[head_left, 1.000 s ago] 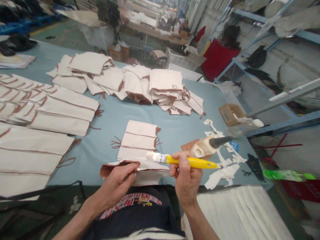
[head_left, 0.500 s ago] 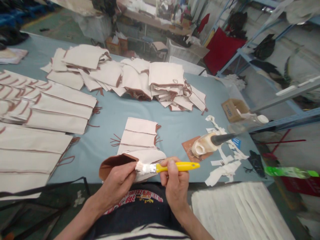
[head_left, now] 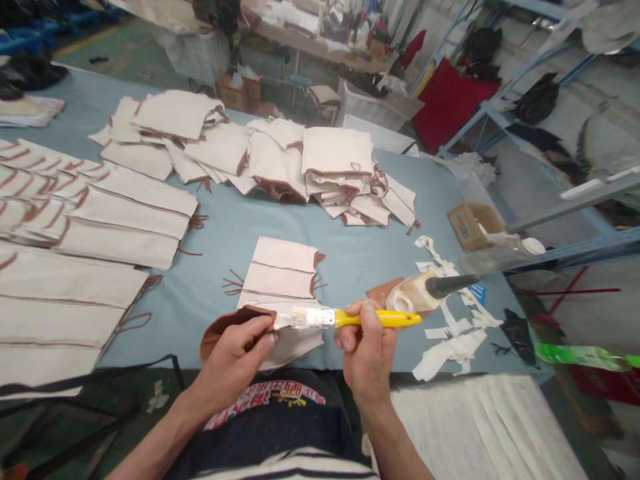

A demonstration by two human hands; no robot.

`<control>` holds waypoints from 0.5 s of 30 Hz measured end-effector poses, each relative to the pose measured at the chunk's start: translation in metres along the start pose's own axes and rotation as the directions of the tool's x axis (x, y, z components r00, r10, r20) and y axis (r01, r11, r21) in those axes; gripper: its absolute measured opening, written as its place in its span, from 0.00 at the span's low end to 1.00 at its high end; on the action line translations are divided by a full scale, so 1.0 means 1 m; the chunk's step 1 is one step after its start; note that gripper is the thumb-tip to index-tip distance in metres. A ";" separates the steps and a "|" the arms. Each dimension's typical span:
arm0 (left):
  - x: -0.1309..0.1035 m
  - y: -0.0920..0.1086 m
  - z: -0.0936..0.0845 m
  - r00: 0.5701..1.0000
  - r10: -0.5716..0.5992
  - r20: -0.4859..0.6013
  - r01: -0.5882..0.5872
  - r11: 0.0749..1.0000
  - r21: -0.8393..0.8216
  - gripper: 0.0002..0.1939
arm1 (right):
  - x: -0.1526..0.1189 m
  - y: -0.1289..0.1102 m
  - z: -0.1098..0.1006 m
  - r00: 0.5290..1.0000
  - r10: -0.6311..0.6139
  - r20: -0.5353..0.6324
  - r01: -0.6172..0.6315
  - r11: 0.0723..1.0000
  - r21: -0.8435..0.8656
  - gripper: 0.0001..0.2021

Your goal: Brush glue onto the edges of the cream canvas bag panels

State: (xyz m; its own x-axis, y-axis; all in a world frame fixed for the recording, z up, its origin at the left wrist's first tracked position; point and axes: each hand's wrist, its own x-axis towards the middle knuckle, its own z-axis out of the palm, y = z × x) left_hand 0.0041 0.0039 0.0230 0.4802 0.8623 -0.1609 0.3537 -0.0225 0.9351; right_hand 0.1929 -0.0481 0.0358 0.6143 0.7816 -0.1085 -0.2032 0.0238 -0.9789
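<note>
My right hand (head_left: 369, 343) is closed round the yellow handle of a paintbrush (head_left: 400, 319). The brush lies level, its white-coated bristles pointing left over a cream fabric piece. My left hand (head_left: 240, 353) pinches the edge of that cream fabric bag piece (head_left: 295, 347), whose brown lining (head_left: 220, 330) gapes beside the fingers. Just beyond it lie more cream panels (head_left: 280, 257) with brown cords at both sides. A cream plastic bottle (head_left: 413, 293) with a dark nozzle lies on a brown patch to the right, behind the brush handle.
Stacked cream pieces (head_left: 337, 152) run along the table's far side, and overlapping rows of them (head_left: 125, 237) cover the left. White scraps (head_left: 450, 350), a small cardboard box (head_left: 473, 227) and a clear jar (head_left: 500, 255) are at right. Blue shelving (head_left: 485, 123) stands beyond.
My right hand has moved the brush to the right, away from my left fingers. My left hand keeps its pinch on the fabric, nearly in place. The view has shifted slightly.
</note>
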 end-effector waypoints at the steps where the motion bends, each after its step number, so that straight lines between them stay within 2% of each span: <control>1: 0.003 0.004 -0.003 0.998 -0.063 0.030 0.066 0.993 -0.096 0.15 | 0.003 -0.001 0.000 0.999 -0.035 0.007 0.035 0.999 0.009 0.19; 3: 0.008 0.011 -0.008 0.980 -0.159 0.119 0.187 0.937 -0.293 0.17 | 0.007 -0.004 -0.001 0.992 -0.112 0.058 0.112 0.994 0.008 0.19; 6: 0.011 0.017 -0.015 0.943 -0.203 0.264 0.312 0.816 -0.487 0.22 | 0.008 -0.006 0.002 0.951 -0.244 0.191 0.251 0.968 -0.016 0.17; 8: 0.010 0.017 -0.017 0.918 -0.199 0.343 0.369 0.748 -0.553 0.23 | 0.009 -0.004 0.005 0.882 -0.364 0.299 0.396 0.917 -0.051 0.15; 12: 0.008 0.017 -0.017 0.897 -0.184 0.401 0.416 0.659 -0.627 0.21 | 0.016 -0.001 0.008 0.686 -0.561 0.462 0.663 0.744 -0.080 0.09; 13: 0.008 0.018 -0.017 0.894 -0.184 0.408 0.423 0.642 -0.639 0.21 | 0.016 -0.001 0.007 0.659 -0.591 0.466 0.692 0.719 -0.066 0.09; 15: 0.010 0.021 -0.017 0.884 -0.180 0.432 0.445 0.610 -0.656 0.22 | 0.016 -0.004 0.004 0.640 -0.628 0.443 0.723 0.688 -0.069 0.10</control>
State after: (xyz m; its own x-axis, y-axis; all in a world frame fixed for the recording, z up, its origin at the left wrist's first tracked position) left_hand 0.0023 0.0208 0.0463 0.7077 0.5472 -0.4470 -0.0967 0.7017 0.7058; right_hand 0.2004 -0.0336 0.0382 0.1827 0.7614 0.6220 0.3566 0.5383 -0.7636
